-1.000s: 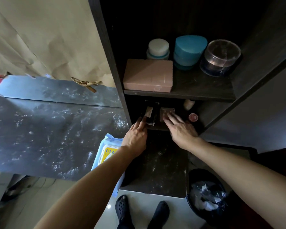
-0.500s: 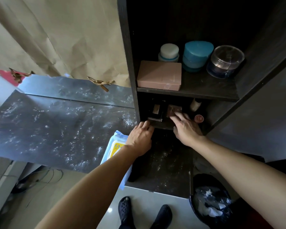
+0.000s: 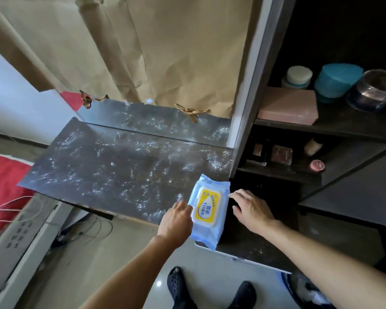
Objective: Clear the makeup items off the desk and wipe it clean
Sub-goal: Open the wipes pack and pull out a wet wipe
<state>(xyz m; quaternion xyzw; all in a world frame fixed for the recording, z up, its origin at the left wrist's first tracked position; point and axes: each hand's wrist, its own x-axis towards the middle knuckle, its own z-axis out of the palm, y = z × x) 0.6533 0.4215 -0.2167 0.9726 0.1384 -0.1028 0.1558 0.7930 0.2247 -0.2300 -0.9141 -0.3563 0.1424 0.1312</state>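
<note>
Both hands are pulling back out of the shelf unit (image 3: 334, 132), where they were half a second ago, and are now closing in on the wipes pack (image 3: 207, 210); the camera is also swinging left, showing more of the desk (image 3: 112, 166). Desk is reading as dark, streaked all over with white powder, and no makeup items are sitting on it now; they are lying on the shelves: a pink box (image 3: 288, 107), jars and small compacts. Paper backdrop (image 3: 143, 52) is hanging behind the desk, red cloth (image 3: 2, 186) is lying far left, floor and shoes are showing below. Pack is lying at the desk's near right corner, overhanging the front edge, long axis running away from the person. Left hand (image 3: 176, 221) is touching its left edge, fingers curled and loosely apart, not clamped on it. Right hand (image 3: 252, 208) is hovering just right of it, fingers spread, holding nothing. Left is nearer. Clearing is looking done; wiping is probably starting with opening the yellow lid (image 3: 206, 207).
</note>
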